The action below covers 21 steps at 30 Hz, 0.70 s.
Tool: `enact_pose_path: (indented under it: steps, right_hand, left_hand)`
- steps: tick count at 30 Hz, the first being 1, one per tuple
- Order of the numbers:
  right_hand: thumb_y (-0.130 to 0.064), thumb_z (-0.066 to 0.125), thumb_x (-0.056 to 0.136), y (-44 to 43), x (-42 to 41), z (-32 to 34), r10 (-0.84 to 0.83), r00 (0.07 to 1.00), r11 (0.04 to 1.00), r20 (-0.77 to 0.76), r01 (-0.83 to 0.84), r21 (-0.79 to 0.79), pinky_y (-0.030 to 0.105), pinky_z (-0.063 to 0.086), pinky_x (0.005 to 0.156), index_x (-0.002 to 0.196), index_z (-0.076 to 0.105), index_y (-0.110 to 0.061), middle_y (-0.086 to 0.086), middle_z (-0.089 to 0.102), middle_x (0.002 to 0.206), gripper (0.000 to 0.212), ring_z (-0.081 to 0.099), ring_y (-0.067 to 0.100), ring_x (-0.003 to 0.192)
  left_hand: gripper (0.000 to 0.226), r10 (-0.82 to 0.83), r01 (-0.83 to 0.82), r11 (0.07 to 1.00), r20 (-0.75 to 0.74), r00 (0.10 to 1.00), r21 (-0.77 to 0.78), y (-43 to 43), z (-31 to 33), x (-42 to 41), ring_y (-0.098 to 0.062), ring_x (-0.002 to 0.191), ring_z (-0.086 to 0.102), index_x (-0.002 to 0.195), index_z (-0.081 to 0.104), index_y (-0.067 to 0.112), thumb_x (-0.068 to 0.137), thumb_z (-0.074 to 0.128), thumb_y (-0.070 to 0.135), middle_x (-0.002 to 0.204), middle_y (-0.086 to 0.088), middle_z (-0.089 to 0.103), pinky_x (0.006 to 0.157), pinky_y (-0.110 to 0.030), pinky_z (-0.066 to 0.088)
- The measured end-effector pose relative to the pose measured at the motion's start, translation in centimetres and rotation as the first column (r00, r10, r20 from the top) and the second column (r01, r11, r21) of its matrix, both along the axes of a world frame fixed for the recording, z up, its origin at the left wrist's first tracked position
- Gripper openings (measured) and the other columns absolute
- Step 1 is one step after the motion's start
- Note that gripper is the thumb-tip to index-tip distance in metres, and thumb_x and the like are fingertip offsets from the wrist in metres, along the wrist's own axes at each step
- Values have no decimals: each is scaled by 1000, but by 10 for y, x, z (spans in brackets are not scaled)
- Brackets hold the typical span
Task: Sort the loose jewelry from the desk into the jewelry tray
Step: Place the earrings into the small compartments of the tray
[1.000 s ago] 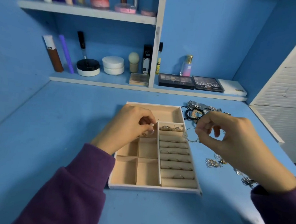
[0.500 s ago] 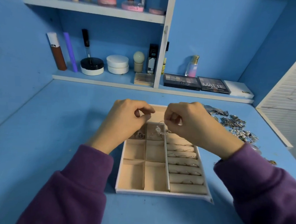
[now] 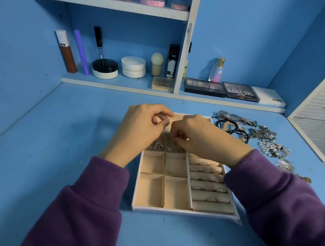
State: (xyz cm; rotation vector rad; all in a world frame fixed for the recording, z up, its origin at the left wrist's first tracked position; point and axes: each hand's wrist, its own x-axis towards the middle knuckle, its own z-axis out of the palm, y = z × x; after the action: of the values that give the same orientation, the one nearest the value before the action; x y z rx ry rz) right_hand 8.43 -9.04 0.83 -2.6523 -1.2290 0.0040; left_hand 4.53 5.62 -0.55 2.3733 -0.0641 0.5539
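The right hand (image 3: 200, 138) has crossed from the loose jewelry (image 3: 261, 136) at the right of the frame to the upper middle of the jewelry tray (image 3: 183, 211), where it now sits knuckle to knuckle with the left hand (image 3: 138, 129). Its fingers are curled, with the tips down in the second of the two top small compartments; I cannot tell whether they pinch a piece. The left hand is curled too, thumb by forefinger, and whatever it holds is hidden. Readable on the back shelf are "MATTE" on one palette (image 3: 239, 92), a faint "NUDES" on the palette beside it (image 3: 204, 86), "FIT" on a black tube (image 3: 172, 60) and "SB" on a pink bottle (image 3: 217, 70). The tray shows six small square compartments, the top two holding silver pieces, and six ring rolls below the right wrist. The loose pile crowds the strip between the tray's right edge and the white slatted panel (image 3: 318, 113), while bare blue desk (image 3: 62, 135) lies left of the tray and in front of it.
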Motion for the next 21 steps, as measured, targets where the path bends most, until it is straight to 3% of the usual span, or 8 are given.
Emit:
enact_pose_path:
  steps: [5,9,14,17,21]
  right_hand:
    - [-13,55,86,3,3,-3,45,997,999,56,-46,13,33,44,75,89,68,-11,2,53,81,13,51,20,86]
    - [-19,60,85,-8,6,-2,8,997,996,77,-15,90,34,44,74,92,68,-14,-4,47,74,12,40,11,80]
    - [-14,64,82,-45,2,3,-72,993,973,96,49,225,23,36,67,85,69,-14,-6,50,67,6,45,14,71]
    - [-12,66,81,-79,-6,5,-156,985,950,69,131,284,12,35,64,83,69,-16,-7,53,66,5,47,5,66]
    - [-11,67,80,-129,-19,2,-284,959,908,-11,273,318,4,34,61,83,71,-17,-10,56,67,8,50,-6,66]
  left_hand:
    - [17,13,-14,1000,-4,1000,-7,-1,-1,1,-9,68,57,91,72,25,80,66,14,67,17,61,63,-4,38]
    - [16,16,-16,1000,-6,1000,-18,-1,-1,0,-6,67,54,92,72,26,81,65,16,66,19,60,61,-2,36]
    - [13,-24,24,1000,54,998,-17,-12,2,-7,8,59,47,89,72,23,82,64,16,59,26,50,57,-2,32]
    - [13,-103,105,994,61,993,-23,-29,8,-14,15,56,45,88,72,24,82,64,16,63,26,51,58,-2,32]
    - [11,-283,284,958,-12,959,37,-60,14,-22,13,72,48,89,70,31,81,65,25,73,28,56,67,-1,31]
